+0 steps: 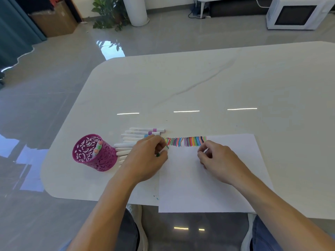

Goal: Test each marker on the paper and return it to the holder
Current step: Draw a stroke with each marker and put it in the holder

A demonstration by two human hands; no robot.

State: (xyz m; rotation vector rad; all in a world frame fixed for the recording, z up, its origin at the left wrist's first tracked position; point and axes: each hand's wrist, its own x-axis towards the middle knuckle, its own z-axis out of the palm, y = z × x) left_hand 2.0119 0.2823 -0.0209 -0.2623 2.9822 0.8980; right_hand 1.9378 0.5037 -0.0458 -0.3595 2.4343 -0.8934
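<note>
The counter (199,84) carries the paper (208,187) squarely before you, test strokes (186,141) along its far edge; the holder (94,154) stands upright well to the left; loose markers (141,133) lie side by side between them; your left hand (145,158) has its grip clamped on the marker (164,150) at the row's left end, slanting near-left to far-right, green end toward you; which end is the nib is unclear; your right hand (219,163) pinches a white piece (205,150), likely the cap; the row looks full, so stroke briefly just beneath it, then cap firmly.
</note>
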